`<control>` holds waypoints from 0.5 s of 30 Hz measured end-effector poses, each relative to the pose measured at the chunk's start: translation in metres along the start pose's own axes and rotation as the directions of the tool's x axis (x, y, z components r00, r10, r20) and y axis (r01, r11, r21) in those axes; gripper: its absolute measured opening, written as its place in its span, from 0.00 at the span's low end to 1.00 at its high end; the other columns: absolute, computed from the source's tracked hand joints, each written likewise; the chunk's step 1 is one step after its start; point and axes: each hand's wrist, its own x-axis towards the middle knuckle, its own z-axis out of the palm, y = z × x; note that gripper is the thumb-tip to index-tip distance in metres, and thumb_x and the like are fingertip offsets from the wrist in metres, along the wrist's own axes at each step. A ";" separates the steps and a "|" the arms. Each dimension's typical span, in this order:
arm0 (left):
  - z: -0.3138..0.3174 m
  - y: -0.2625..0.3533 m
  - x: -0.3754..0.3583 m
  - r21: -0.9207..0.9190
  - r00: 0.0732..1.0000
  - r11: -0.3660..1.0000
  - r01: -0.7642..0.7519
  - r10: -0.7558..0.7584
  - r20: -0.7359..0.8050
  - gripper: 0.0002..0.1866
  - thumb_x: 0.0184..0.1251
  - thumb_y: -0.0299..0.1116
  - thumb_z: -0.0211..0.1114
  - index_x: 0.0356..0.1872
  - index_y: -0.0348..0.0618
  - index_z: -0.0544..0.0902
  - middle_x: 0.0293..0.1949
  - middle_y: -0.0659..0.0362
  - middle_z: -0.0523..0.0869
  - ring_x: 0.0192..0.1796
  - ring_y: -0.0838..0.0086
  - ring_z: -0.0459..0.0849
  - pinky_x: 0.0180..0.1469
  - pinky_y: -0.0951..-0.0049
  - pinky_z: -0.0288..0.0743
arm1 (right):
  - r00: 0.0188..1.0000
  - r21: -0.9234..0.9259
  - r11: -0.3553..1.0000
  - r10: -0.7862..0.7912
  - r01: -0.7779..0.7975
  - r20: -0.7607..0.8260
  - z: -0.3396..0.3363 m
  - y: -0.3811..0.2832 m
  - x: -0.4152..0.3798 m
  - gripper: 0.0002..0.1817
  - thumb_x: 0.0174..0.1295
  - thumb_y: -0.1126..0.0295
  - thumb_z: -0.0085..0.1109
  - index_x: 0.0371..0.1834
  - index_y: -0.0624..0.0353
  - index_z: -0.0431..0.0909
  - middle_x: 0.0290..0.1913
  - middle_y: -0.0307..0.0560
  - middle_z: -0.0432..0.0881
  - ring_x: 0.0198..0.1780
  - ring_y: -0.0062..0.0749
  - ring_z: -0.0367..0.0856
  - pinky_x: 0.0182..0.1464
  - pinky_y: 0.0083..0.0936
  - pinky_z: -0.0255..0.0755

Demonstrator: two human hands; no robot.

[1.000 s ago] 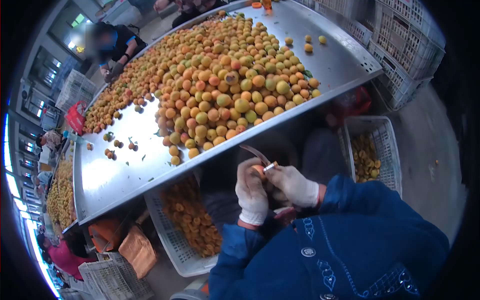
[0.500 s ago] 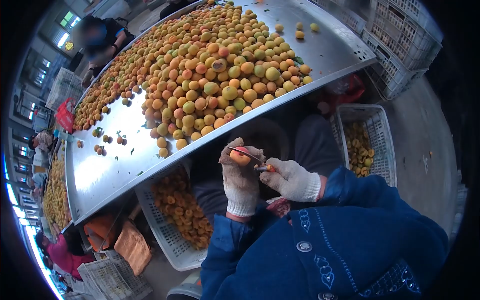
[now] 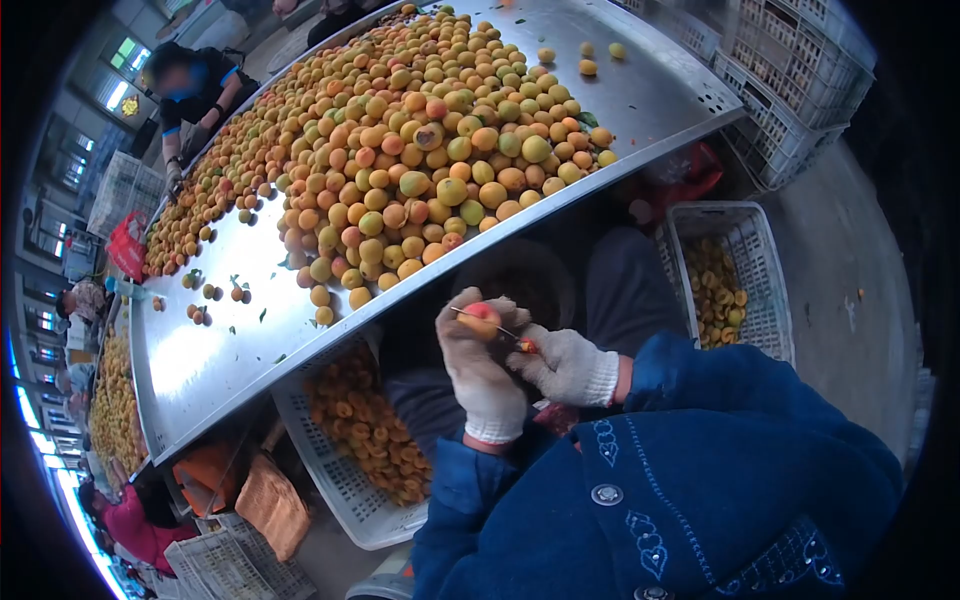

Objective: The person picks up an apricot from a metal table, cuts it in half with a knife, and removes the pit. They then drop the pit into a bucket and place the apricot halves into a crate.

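Observation:
In its off-white work glove, my left hand (image 3: 470, 348) is closed round an orange apricot (image 3: 479, 319) with a red patch. My gloved right hand (image 3: 568, 365) grips a small knife (image 3: 525, 345) by its orange handle. The thin blade lies across the apricot, its tip showing at the left side of the fruit. Both hands are close together in front of my body, below the near edge of the metal table (image 3: 330, 345). A large heap of whole apricots (image 3: 390, 175) covers much of that table.
Under the table edge stands a white crate (image 3: 345, 515) of halved apricots (image 3: 370, 430); another such crate (image 3: 770, 270) is at the right. Stacked crates (image 3: 800, 65) rise beyond it. A person (image 3: 195, 95) reaches into the heap from the far side.
My left hand has tilted and turned the apricot under the blade, the right hand shifting slightly left and down with the knife. Across the table, the person has leaned further over the heap.

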 end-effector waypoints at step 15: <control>0.011 0.005 0.007 -0.111 0.965 0.960 0.256 -0.247 0.092 0.38 0.69 0.66 0.49 0.55 0.35 0.72 0.45 0.52 0.84 0.55 0.60 0.80 0.62 0.62 0.70 | 0.979 -0.125 0.987 -0.121 0.101 -0.164 0.004 0.009 0.003 0.19 0.68 0.55 0.55 0.45 0.62 0.71 0.26 0.59 0.82 0.30 0.58 0.82 0.33 0.44 0.75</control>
